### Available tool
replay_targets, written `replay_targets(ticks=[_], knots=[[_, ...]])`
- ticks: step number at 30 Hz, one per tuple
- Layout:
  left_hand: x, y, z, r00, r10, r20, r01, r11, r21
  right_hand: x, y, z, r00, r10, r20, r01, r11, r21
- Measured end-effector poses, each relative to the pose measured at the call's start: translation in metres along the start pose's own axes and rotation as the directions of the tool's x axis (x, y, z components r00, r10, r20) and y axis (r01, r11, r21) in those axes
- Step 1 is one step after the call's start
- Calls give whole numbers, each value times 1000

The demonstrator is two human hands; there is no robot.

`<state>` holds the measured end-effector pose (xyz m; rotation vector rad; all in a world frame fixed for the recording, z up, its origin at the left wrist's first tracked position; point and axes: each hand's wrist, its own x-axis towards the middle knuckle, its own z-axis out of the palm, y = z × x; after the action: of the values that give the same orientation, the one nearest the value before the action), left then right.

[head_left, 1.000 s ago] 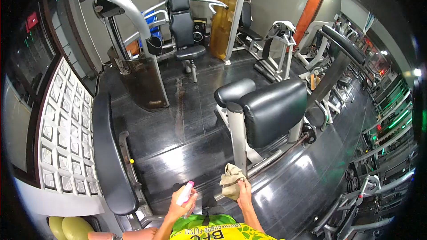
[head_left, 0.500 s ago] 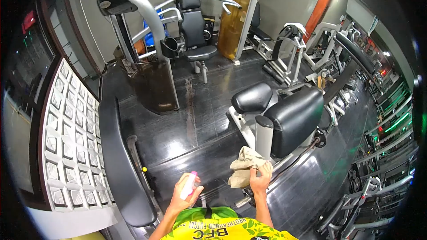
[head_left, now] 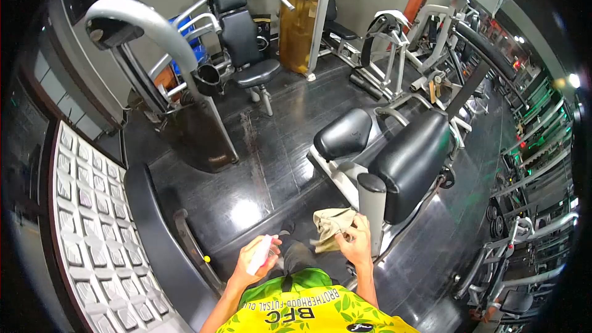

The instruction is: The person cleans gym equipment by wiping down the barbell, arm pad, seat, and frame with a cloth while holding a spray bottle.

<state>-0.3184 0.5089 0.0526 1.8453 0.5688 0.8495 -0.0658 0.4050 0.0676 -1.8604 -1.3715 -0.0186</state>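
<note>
My left hand (head_left: 254, 260) is wrapped round a small white bottle (head_left: 259, 255) with a pink top, held upright at a tilt in front of my shirt. To the right, my right hand (head_left: 356, 242) grips a beige cloth (head_left: 332, 225) that hangs in loose folds from the fingers. The cloth is close to the grey post (head_left: 372, 209) of a bench with a black padded backrest (head_left: 412, 163) and a black seat pad (head_left: 343, 134). Whether the cloth touches the post, I cannot tell.
A long black pad (head_left: 163, 253) runs beside a white patterned panel (head_left: 92, 228) at the left. Ahead stand a machine with a black seat (head_left: 258, 73) and a curved grey frame (head_left: 145, 18). More machines line the right side, with a weight rack (head_left: 524, 228) at lower right.
The view has shifted, and the bench pads appear from a nearer, steeper angle with the post beside the cloth. Both hands keep hold of the bottle and the cloth.
</note>
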Motion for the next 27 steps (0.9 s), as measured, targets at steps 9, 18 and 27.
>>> replay_targets(ticks=[9, 18, 27], knots=[[125, -70, -19, 990, 106, 97, -110, 993, 39, 110, 49, 39, 995, 96, 41, -91, 991, -102], [262, -123, -34, 980, 156, 121, -146, 986, -82, 222, 105, 94, 878, 478, 27, -424, 751, 506], [396, -162, -49, 982, 19, 188, 61, 911, -407, 308, 175, 176, 861, 444, 249, -147, -251, 957]])
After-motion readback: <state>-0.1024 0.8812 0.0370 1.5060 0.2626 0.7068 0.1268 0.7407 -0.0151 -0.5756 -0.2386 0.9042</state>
